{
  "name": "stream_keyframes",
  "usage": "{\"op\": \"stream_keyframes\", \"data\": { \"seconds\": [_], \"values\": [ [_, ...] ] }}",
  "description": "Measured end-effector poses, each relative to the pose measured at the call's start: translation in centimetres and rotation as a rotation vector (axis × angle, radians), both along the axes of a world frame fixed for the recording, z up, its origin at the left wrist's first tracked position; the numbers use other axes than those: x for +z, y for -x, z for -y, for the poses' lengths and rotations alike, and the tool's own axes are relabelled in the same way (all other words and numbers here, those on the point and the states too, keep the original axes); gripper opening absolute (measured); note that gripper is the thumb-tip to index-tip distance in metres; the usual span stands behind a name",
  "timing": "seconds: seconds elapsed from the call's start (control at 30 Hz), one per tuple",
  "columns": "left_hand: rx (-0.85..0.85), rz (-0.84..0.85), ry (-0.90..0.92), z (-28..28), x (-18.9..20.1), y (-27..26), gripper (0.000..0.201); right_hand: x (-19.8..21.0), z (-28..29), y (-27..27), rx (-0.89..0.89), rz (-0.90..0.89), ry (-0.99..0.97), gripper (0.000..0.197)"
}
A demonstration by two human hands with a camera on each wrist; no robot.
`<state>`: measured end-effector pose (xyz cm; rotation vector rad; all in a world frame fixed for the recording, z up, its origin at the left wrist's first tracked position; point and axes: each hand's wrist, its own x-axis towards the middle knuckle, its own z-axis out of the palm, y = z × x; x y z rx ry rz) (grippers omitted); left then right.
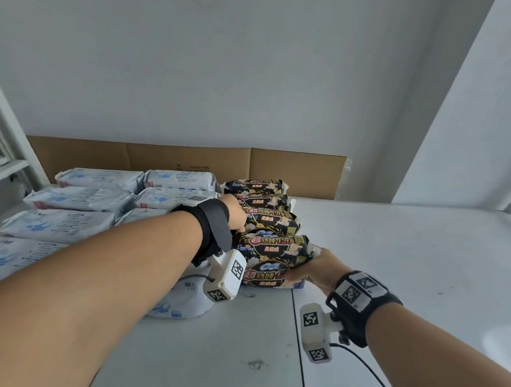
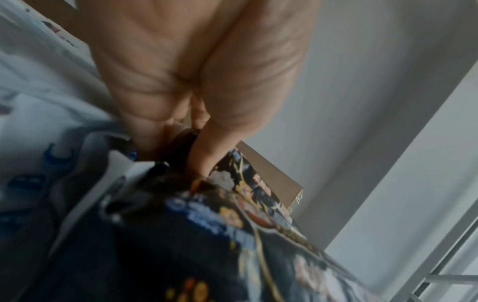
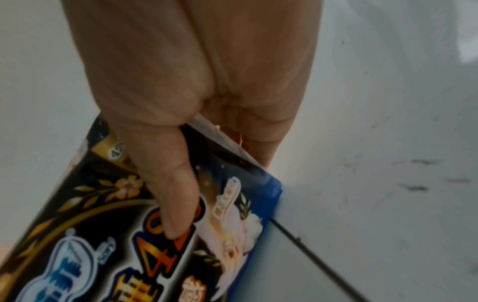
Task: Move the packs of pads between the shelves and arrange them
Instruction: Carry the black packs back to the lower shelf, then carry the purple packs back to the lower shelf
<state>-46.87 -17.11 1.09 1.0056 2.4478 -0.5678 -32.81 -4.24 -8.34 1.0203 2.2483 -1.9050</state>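
The front black pack (image 1: 270,276) looks light, soft and slippery; right hand (image 1: 314,267) pinches its end seam, left hand (image 1: 236,213) grips the neighbouring black pack (image 1: 271,246) behind.

Flattened cardboard sheet (image 1: 188,162) against white wall (image 1: 224,62), window frame (image 1: 6,161) at left

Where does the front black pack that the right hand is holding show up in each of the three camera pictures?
Head: front black pack lies lower centre, nearest of its row.
Left wrist: blurred black packs fill the bottom; which is this one, cannot tell.
Right wrist: lower left, thumb on top.
Shared landmark: white shelf.
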Motion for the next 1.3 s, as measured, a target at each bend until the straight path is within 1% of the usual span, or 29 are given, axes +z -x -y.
{"op": "stream_keyframes", "data": {
  "seconds": [0.03,0.07,0.1,0.17,0.2,0.23,0.3,0.33,0.37,0.4,0.43,0.47,0.5,0.53,0.6,0.63,0.67,0.73,0.8,0.87,0.97,1.07,1.17,1.3],
  "values": [
    [-0.016,-0.043,-0.025,-0.3,0.0,0.2,0.034,0.0,0.1,0.2,0.003,0.002,-0.003,0.046],
    [0.029,-0.019,-0.028,-0.5,-0.6,0.4,0.031,0.0,0.2,0.4,0.007,0.005,-0.009,0.044],
    [0.046,-0.052,-0.046,-0.5,-0.5,0.5,0.028,0.1,0.3,0.5,0.008,0.008,-0.014,0.043],
    [-0.046,-0.067,-0.038,-0.3,-0.3,0.2,0.028,0.0,0.6,0.7,-0.001,0.015,-0.019,0.042],
    [-0.096,-0.070,-0.024,-0.5,-0.3,0.3,0.033,0.0,0.8,0.8,-0.004,0.016,-0.019,0.043],
    [-0.113,-0.066,-0.078,-0.2,-0.4,0.2,0.038,-0.1,0.9,0.9,-0.008,0.016,-0.018,0.044],
    [-0.069,0.005,-0.198,-0.1,-0.6,0.0,0.040,-0.2,1.2,1.0,-0.021,0.018,-0.017,0.047],
    [-0.004,0.039,-0.269,-0.3,-1.1,0.1,0.039,-0.2,1.3,1.0,-0.027,0.015,-0.015,0.048],
    [0.019,0.041,-0.333,-0.4,-1.7,0.5,0.037,-0.2,1.4,1.0,-0.031,0.011,-0.012,0.048],
    [0.117,0.070,-0.420,-0.5,-2.0,0.8,0.036,-0.1,1.5,1.0,-0.033,0.008,-0.011,0.048],
    [0.107,0.041,-0.431,-0.3,-2.0,1.1,0.035,0.0,1.6,0.8,-0.032,0.009,-0.016,0.047],
    [0.127,0.032,-0.499,-0.2,-1.9,1.2,0.035,0.1,1.7,0.7,-0.028,0.012,-0.025,0.045],
    [0.104,-0.014,-0.524,-0.1,-2.0,1.4,0.035,0.2,1.8,0.5,-0.019,0.016,-0.029,0.043],
    [0.116,-0.014,-0.559,0.1,-2.0,1.4,0.036,0.4,1.9,0.3,-0.010,0.018,-0.028,0.040],
    [0.226,0.087,-0.662,0.0,-1.7,1.1,0.044,0.6,2.0,-0.2,-0.014,0.008,-0.012,0.038],
    [0.253,0.107,-0.714,0.0,-1.5,0.7,0.048,0.6,2.0,-0.5,-0.026,0.000,-0.011,0.038],
    [0.269,0.117,-0.767,0.0,-1.3,0.5,0.050,0.7,2.0,-0.9,-0.046,-0.010,-0.015,0.040],
    [0.240,0.125,-0.882,0.0,-1.1,-0.1,0.050,0.8,1.9,-2.0,-0.130,-0.035,-0.006,0.048],
    [0.205,0.184,-1.007,0.1,-1.3,-1.0,0.053,1.1,1.7,-3.5,-0.250,-0.085,0.013,0.054],
    [0.174,0.273,-1.124,-0.1,-1.3,-2.3,0.051,1.4,1.6,-5.5,-0.339,-0.145,0.019,0.049],
    [0.102,0.396,-1.209,-0.6,-1.5,-5.0,0.046,2.0,1.5,-9.2,-0.417,-0.178,-0.025,0.043],
    [0.040,0.484,-1.250,-1.3,-1.5,-8.9,0.039,2.9,1.7,-13.4,-0.460,-0.168,-0.124,0.041],
    [-0.022,0.601,-1.248,-2.1,-1.7,-13.6,0.031,3.4,2.1,-18.1,-0.497,-0.148,-0.243,0.041],
    [-0.088,0.730,-1.222,-3.4,-2.5,-21.2,0.026,2.9,1.9,-26.0,-0.596,-0.120,-0.327,0.042]
  ]
}}
